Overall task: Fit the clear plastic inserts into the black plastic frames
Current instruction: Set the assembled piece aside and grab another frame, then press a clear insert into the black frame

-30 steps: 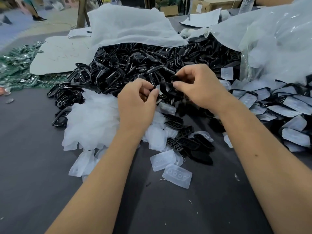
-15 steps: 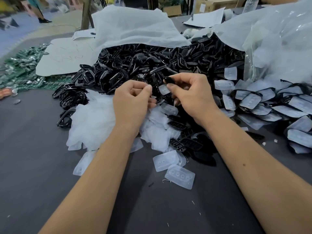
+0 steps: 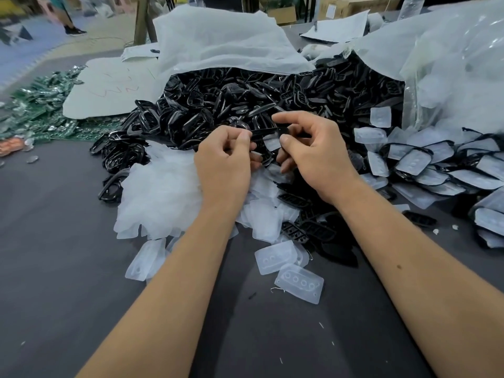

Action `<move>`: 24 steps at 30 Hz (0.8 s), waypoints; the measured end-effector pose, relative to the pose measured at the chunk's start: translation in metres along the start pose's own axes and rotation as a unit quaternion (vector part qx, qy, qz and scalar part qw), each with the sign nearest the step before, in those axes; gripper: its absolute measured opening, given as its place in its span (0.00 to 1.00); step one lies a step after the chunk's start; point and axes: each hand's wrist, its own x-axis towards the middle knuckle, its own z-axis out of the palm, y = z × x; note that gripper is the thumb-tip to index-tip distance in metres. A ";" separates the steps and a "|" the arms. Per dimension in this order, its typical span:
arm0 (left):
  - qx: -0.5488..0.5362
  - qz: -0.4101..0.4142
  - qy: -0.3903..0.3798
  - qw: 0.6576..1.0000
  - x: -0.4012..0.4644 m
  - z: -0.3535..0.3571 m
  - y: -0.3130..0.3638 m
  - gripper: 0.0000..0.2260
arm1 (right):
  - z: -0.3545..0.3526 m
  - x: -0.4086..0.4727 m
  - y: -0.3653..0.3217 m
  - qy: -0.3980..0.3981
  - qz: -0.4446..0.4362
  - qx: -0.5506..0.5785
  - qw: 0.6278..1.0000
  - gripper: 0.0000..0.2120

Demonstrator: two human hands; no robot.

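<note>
Both hands (image 3: 223, 162) (image 3: 319, 156) pinch a black frame (image 3: 268, 130) above heaped clear inserts (image 3: 161, 192).

Dark grey table (image 3: 54, 268); cardboard boxes (image 3: 354, 6) behind; pale floor (image 3: 103, 31).

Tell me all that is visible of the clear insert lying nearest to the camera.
The clear insert is a flat, roughly rectangular piece of translucent whitish plastic with rounded corners and a row of four small round bumps. It lies tilted on the grey table. Another clear insert lies just behind it. No hand touches it.
</note>
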 end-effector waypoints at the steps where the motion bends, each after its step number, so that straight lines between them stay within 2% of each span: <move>1: 0.002 0.005 -0.001 1.000 0.000 0.000 0.000 0.09 | 0.000 0.000 0.000 0.004 0.002 0.012 1.000 0.14; 3: 0.001 0.011 -0.006 1.000 0.000 -0.001 0.000 0.10 | 0.001 0.000 0.000 0.020 -0.002 0.019 1.000 0.11; 7: 0.012 0.021 -0.019 1.000 -0.001 -0.003 0.000 0.03 | 0.003 0.001 0.001 0.047 -0.006 0.020 0.999 0.05; 12: 0.003 0.025 -0.012 1.000 -0.002 -0.003 0.000 0.10 | 0.005 0.002 0.005 0.078 -0.004 0.002 0.997 0.06; 19: 0.009 -0.006 -0.050 0.999 -0.003 -0.002 0.003 0.05 | 0.006 0.003 0.007 0.108 0.000 -0.054 0.993 0.09; 24: 0.013 -0.013 -0.058 0.998 -0.001 -0.002 0.001 0.05 | 0.006 0.002 0.004 0.102 -0.010 -0.075 0.992 0.07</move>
